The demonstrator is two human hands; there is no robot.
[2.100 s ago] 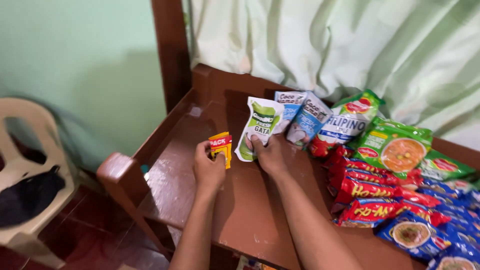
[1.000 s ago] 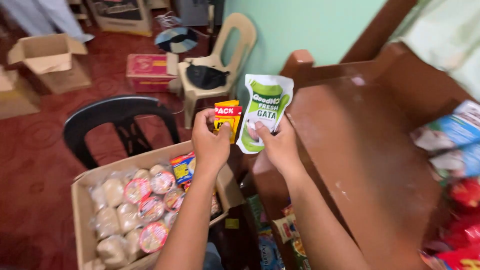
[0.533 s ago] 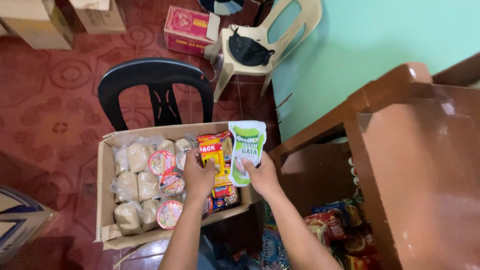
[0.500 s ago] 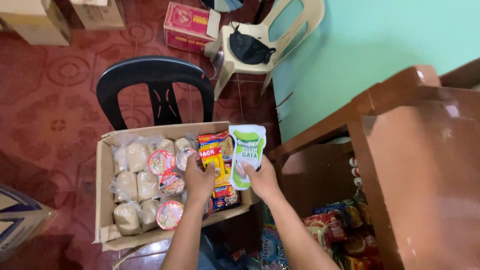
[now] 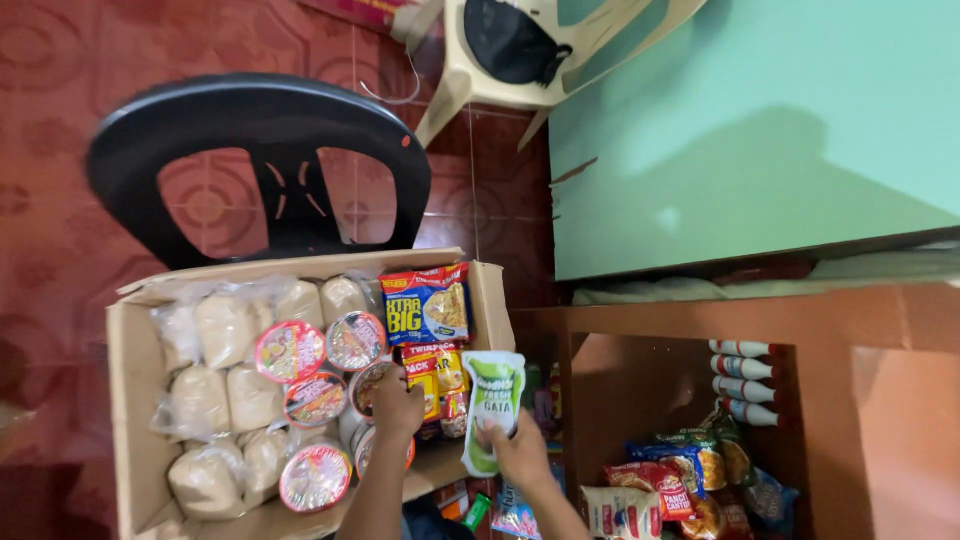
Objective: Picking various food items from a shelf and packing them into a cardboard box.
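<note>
The green-and-white stand-up pouch (image 5: 492, 408) hangs upright at the right edge of the cardboard box (image 5: 135, 400), pinched at its lower end by your right hand (image 5: 520, 455), thumb across the front and fingers curled behind. That forearm rises from the bottom of the view, angled up and slightly left. Your left hand (image 5: 398, 405) is inside the box, just left of the pouch, its fingers closed around a small red-and-yellow packet (image 5: 432, 385); the wrist is bent downward and the forearm comes up almost straight from below. Above that packet, against the box's far wall, stands a blue-and-red snack bag (image 5: 427, 305). Left of your left hand sit round foil-lidded noodle cups (image 5: 290, 352), and beyond them, filling the box's left half, clear bags of pale rolls (image 5: 205, 400). Behind the box stands a black plastic chair (image 5: 265, 160). Right of the box a brown wooden shelf (image 5: 690, 315) holds more packets (image 5: 670, 480).
</note>
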